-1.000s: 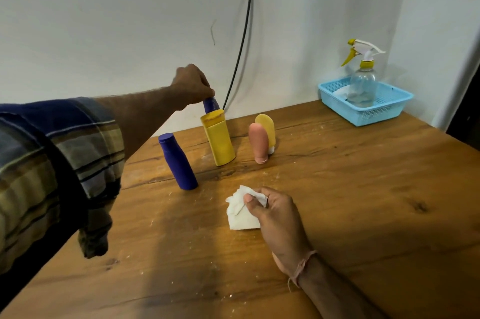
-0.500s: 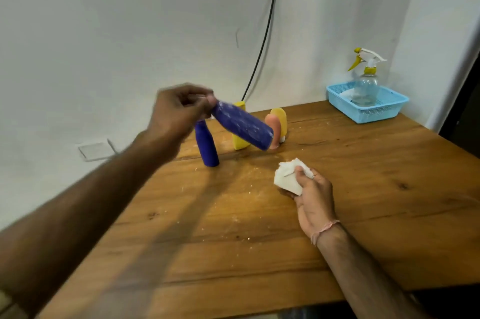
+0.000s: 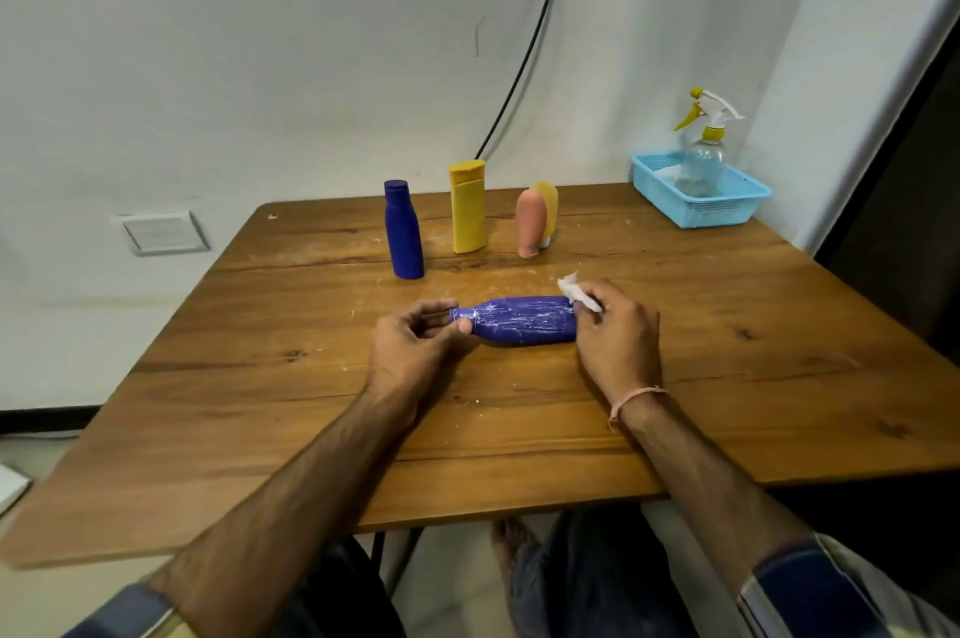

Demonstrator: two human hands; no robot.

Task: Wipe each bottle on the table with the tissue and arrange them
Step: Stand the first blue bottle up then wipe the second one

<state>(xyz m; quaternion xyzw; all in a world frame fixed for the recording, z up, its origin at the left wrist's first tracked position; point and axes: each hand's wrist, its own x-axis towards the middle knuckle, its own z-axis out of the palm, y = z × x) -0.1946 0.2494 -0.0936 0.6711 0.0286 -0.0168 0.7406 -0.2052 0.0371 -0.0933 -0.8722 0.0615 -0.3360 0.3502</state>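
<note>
the dark blue plastic bottle (image 3: 524, 323), rounded and streaked with white smears, lies on its side over the middle of the scuffed wooden table (image 3: 727, 377), neck to the left. whether it rests on the wood is unclear. the left hand (image 3: 415, 344) pinches its narrow cap end. the right hand (image 3: 618, 333) grips a crumpled white tissue (image 3: 574, 293) at its broad base. behind stand a smooth blue cylindrical bottle (image 3: 403, 235), a flat yellow flip-cap bottle (image 3: 467, 214) and a rounded pink tube (image 3: 531, 222), with a yellow tube (image 3: 549, 198) just behind it. far right, a clear spray bottle (image 3: 704, 159) stands in a light blue mesh plastic basket (image 3: 727, 216).
</note>
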